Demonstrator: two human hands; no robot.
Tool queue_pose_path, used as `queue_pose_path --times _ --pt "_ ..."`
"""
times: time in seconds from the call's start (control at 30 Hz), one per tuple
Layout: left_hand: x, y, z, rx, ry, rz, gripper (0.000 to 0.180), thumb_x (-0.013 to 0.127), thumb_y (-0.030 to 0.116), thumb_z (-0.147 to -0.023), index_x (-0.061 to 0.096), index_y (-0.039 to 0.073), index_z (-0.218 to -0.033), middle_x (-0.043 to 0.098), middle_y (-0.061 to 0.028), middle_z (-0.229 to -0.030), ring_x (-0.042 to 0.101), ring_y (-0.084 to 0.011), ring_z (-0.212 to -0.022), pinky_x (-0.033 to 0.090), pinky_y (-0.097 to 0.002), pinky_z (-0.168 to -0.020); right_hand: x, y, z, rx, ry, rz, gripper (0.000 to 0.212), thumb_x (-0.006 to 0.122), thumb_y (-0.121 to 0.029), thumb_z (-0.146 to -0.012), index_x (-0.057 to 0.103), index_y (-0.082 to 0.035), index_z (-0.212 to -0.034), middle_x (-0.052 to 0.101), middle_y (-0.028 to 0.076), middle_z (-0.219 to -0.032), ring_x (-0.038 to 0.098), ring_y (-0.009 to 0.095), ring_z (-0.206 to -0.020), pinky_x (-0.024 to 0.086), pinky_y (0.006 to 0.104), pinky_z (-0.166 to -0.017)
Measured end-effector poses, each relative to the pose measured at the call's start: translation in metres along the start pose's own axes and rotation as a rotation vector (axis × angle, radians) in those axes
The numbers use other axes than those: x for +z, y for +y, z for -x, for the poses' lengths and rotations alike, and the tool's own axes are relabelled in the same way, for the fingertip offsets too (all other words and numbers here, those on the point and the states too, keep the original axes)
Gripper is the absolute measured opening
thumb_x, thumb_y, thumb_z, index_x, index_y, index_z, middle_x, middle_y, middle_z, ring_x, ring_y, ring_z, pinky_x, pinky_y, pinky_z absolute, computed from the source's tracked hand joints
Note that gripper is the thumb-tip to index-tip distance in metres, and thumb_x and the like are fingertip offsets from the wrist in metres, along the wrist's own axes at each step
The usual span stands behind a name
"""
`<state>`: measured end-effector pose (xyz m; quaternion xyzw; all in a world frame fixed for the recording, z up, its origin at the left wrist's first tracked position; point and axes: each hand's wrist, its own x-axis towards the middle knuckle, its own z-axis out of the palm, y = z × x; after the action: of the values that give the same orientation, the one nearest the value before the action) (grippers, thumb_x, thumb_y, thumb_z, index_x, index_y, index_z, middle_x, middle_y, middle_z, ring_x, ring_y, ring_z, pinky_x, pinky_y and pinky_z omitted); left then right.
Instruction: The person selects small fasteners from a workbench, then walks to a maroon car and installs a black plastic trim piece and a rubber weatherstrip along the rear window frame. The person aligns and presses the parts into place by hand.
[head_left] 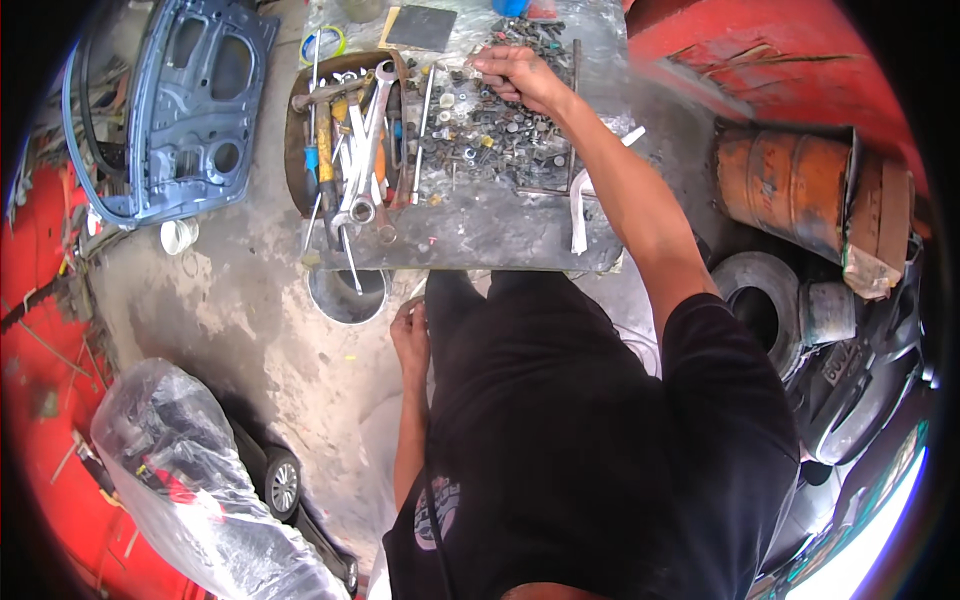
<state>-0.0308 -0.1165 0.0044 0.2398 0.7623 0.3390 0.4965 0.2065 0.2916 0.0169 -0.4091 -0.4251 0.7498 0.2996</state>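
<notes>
My right hand (pixel 520 77) reaches over a spread of loose bolts, nuts and clips (pixel 490 140) on the worktable (pixel 470 235). Its fingers are pinched together at the far left part of that spread; what is between them, if anything, is too small to name. My left hand (pixel 408 330) hangs low beside my left thigh, below the table's front edge. Its fingers are curled in, and I cannot make out what they hold. Left of the bolts stands a brown tool bin (pixel 295 165) with a hammer (pixel 330 94), wrenches (pixel 372 130) and screwdrivers (pixel 311 160).
Dark sandpaper sheets (pixel 422 28) and a roll of yellow-green tape (pixel 323 45) lie at the table's far side. A bucket (pixel 345 312) stands below the front edge. A blue car door panel (pixel 190 100) is at left; a rusty orange drum (pixel 785 190) and tyres (pixel 745 275) are at right.
</notes>
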Motion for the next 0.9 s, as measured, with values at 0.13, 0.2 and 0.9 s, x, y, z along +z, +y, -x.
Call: queue_pose_path --times 0.13,0.2,0.9 --pt "0.004 0.017 -0.004 0.022 -0.02 0.005 0.029 0.061 0.022 -0.096 0.067 -0.002 -0.112 0.046 0.0044 -0.063 0.038 -0.0051 -0.057 0.03 -0.0237 -0.05 0.011 -0.01 0.018 -0.032 -0.041 0.025 0.022 0.062 -0.018 -0.096 0.064 -0.001 -0.11 0.044 -0.005 -0.066 0.032 0.004 -0.052 0.024 0.0225 -0.044" --pt "0.005 0.023 -0.006 0.034 -0.027 -0.004 0.029 0.061 0.022 -0.096 0.067 -0.001 -0.111 0.046 0.0042 -0.064 0.038 -0.0054 -0.057 0.03 -0.0237 -0.051 0.016 -0.012 0.026 -0.065 -0.078 0.025 0.022 0.062 -0.018 -0.096 0.065 -0.001 -0.111 0.045 -0.005 -0.067 0.033 0.004 -0.052 0.025 0.0224 -0.044" --pt "0.012 0.016 -0.005 0.088 -0.063 -0.041 0.027 0.06 0.019 -0.097 0.067 -0.001 -0.113 0.046 0.0051 -0.065 0.038 -0.0046 -0.056 0.029 -0.0231 -0.049 -0.01 0.016 0.071 0.089 0.102 0.28 0.021 0.063 -0.019 -0.092 0.069 -0.003 -0.105 0.049 -0.004 -0.064 0.039 0.004 -0.052 0.028 0.0215 -0.045"
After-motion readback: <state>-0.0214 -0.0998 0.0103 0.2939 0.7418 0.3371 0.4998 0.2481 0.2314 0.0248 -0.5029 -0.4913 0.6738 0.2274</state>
